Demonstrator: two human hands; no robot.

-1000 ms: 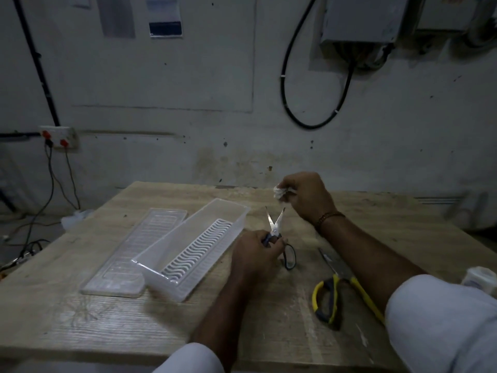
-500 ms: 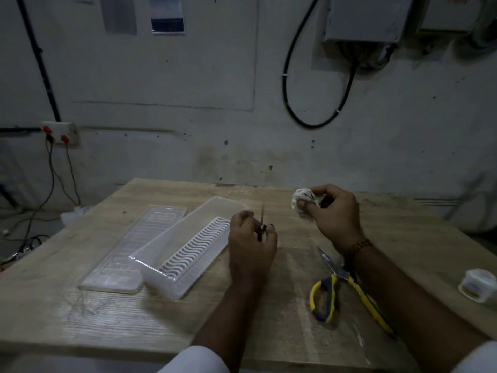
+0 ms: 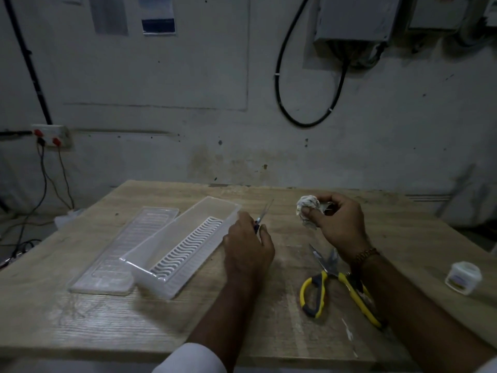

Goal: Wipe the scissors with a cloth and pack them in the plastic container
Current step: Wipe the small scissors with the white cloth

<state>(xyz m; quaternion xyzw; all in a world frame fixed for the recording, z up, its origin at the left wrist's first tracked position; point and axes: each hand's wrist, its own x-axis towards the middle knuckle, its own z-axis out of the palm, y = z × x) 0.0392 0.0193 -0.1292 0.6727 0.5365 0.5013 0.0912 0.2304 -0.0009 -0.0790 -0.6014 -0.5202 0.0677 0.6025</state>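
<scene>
Centre of frame: small scissors (image 3: pixel 265 212), blades together and pointing up, handles closed inside my left hand (image 3: pixel 248 247), just right of the open plastic container (image 3: pixel 150 258). My right hand (image 3: pixel 338 224), centre right, is curled around the crumpled cloth (image 3: pixel 306 208), apart from the blades. Below it, yellow-handled scissors (image 3: pixel 336 281) lie on the table (image 3: pixel 269 332), seemingly unpacked. Risk, as I judge it: the upright tips could nick my fingers, or catch the container wall and tip it.
</scene>
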